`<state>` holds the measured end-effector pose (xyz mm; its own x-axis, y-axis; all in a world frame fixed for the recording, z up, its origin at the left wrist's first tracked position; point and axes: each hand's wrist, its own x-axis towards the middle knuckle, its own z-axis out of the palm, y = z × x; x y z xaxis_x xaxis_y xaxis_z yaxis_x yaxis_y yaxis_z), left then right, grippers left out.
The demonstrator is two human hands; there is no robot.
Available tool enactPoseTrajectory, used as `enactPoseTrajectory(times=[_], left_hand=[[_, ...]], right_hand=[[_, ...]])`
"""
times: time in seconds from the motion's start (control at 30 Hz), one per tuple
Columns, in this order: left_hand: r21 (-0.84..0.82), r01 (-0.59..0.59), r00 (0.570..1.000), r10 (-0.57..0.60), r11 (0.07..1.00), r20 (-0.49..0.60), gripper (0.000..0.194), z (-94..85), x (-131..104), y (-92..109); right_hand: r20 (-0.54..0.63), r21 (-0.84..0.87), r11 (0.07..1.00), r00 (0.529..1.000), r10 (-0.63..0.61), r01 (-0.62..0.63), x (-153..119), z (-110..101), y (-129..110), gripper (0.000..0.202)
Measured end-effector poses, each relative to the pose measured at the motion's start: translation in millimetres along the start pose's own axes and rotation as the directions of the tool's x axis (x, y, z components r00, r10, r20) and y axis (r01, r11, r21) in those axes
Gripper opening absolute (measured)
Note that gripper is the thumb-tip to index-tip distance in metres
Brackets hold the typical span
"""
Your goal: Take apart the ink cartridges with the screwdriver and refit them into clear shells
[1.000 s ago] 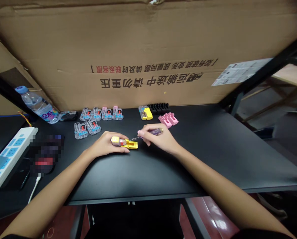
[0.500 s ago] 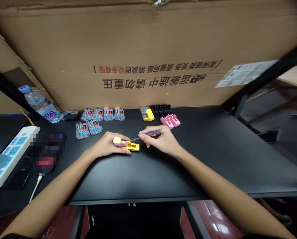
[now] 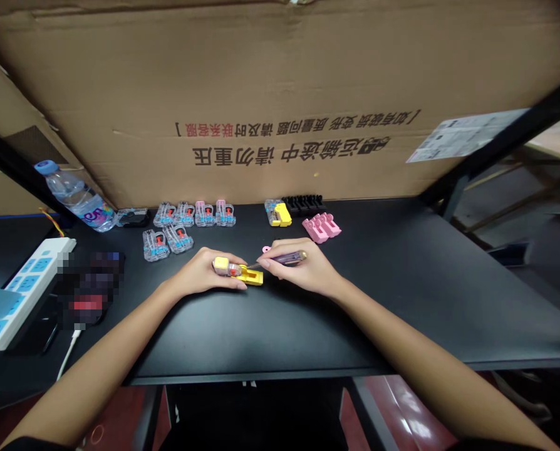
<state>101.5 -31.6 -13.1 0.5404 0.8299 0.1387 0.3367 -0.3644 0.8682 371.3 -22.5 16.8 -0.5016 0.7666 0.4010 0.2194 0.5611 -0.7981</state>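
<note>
Screwdriver (image 3: 290, 258) in right fingers (image 3: 275, 269), blocky yellow plastic part (image 3: 252, 279)

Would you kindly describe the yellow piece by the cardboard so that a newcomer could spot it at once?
Find the cardboard standing at the far edge of the table. At its foot, just left of the black parts, lies the yellow piece. Unlike those and the pink parts nearby, it joins yellow to clear plastic.
</note>
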Motion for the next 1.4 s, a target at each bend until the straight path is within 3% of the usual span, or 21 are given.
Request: enactPoseTrajectory(times=[0.27, 0.53, 0.77, 0.93, 1.07, 1.4], left_hand=[[0.016, -0.031, 0.999, 0.031, 0.999, -0.039, 0.055, 1.6, 0, -1], [0.039, -0.097, 0.994, 0.099, 0.994, -0.044, 0.052, 0.9, 0, -3], [0.070, -0.100, 0.992, 0.105, 0.992, -0.064, 0.047, -0.6, 1, -1], [0.206, -0.155, 0.977, 0.181, 0.966, -0.116, 0.039, -4.2, 2, -3], [0.304, -0.246, 0.950, 0.291, 0.920, -0.115, 0.037, -5.6, 2, -9], [0.355, -0.307, 0.932, 0.354, 0.883, -0.074, 0.035, -5.1, 1, -12]], right_hand=[[-0.089, 0.158, 0.957, 0.962, 0.258, -0.242, -3, 10, -1, 0.039], [-0.133, 0.209, 0.923, 0.926, 0.354, -0.323, -4, 18, 5, 0.046], [-0.165, 0.147, 0.949, 0.939, 0.301, -0.278, -4, 12, 9, 0.040], [-0.108, 0.107, 0.989, 0.988, 0.113, -0.102, -3, 5, 3, 0.026], [-0.046, 0.051, 0.999, 0.999, -0.003, 0.006, -3, 8, 3, 0.019], [-0.048, 0.014, 0.998, 0.997, -0.067, 0.067, -4, 12, 6, 0.016]])
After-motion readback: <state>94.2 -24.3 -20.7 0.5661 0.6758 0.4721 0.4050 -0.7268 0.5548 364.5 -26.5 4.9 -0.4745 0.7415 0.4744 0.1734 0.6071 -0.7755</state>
